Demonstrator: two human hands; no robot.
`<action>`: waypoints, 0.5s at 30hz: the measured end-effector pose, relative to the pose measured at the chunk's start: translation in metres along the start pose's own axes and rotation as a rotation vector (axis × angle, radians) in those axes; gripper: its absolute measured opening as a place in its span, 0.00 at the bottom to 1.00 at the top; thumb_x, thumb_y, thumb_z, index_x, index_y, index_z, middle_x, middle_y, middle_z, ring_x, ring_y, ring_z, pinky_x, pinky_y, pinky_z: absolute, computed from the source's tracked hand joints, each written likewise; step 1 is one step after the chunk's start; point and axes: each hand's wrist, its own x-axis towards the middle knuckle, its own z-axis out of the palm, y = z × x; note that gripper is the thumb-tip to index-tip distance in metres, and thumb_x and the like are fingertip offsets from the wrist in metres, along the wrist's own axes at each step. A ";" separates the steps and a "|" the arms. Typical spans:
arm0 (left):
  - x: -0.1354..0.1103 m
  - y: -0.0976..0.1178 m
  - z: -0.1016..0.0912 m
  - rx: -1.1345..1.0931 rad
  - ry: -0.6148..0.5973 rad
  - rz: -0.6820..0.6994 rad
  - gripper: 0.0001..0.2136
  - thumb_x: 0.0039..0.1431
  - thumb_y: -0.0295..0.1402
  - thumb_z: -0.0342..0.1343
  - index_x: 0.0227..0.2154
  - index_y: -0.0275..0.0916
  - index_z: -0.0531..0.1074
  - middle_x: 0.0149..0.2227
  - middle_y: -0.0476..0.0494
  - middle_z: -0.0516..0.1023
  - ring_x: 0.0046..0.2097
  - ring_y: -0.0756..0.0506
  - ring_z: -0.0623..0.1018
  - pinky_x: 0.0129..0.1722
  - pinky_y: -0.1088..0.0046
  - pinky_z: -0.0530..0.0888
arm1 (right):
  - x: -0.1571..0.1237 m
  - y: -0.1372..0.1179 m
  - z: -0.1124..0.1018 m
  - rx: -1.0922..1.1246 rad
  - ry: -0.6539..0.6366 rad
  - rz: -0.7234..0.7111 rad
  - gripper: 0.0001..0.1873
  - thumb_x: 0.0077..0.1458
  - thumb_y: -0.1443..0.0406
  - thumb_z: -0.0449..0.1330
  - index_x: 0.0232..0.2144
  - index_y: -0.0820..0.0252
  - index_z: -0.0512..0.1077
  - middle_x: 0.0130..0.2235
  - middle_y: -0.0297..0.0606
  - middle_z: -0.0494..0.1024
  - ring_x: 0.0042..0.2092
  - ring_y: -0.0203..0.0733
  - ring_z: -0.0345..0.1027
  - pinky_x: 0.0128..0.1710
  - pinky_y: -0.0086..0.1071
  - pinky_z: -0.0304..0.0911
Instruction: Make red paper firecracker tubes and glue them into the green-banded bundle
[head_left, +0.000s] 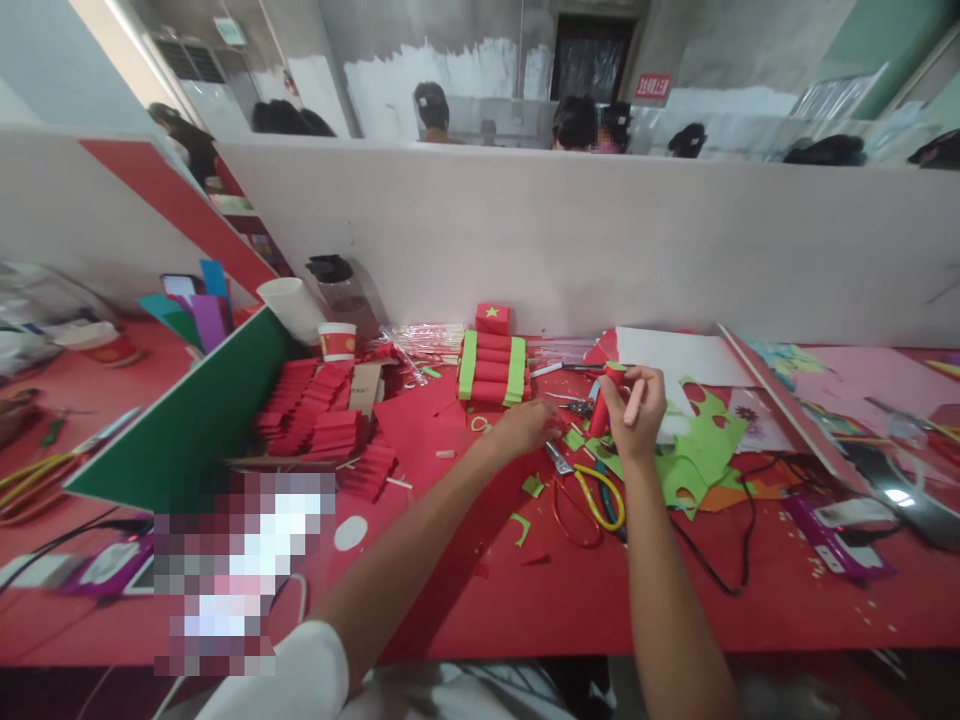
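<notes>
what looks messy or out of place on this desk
Mostly cutting litter: small green scraps lie loose on the red tabletop around the scissors, and the green sheet beside them is full of cut-out holes and lies rumpled. Nothing looks spilled or broken; the right hand holds a red paper roll.

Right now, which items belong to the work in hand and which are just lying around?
In hand: red paper roll in the grip of the right hand; left hand beside it; bundle of banded red rolls; green cut sheet; scissors.
Lying about: paper cup; bottle; black cable.
</notes>
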 end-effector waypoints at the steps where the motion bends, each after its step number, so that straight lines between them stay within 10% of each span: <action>1: 0.009 0.000 0.005 0.002 -0.013 -0.010 0.11 0.60 0.36 0.56 0.42 0.38 0.74 0.45 0.39 0.78 0.45 0.43 0.78 0.42 0.71 0.73 | 0.000 0.000 -0.001 0.003 -0.001 0.002 0.16 0.51 0.59 0.67 0.33 0.56 0.63 0.26 0.23 0.60 0.20 0.28 0.53 0.34 0.31 0.69; 15: 0.032 -0.005 0.027 -0.133 -0.053 -0.034 0.04 0.54 0.30 0.59 0.33 0.39 0.76 0.36 0.47 0.79 0.36 0.48 0.76 0.34 0.76 0.69 | -0.004 0.003 0.004 -0.037 -0.076 -0.057 0.16 0.51 0.57 0.66 0.36 0.56 0.65 0.36 0.35 0.70 0.36 0.41 0.69 0.40 0.36 0.68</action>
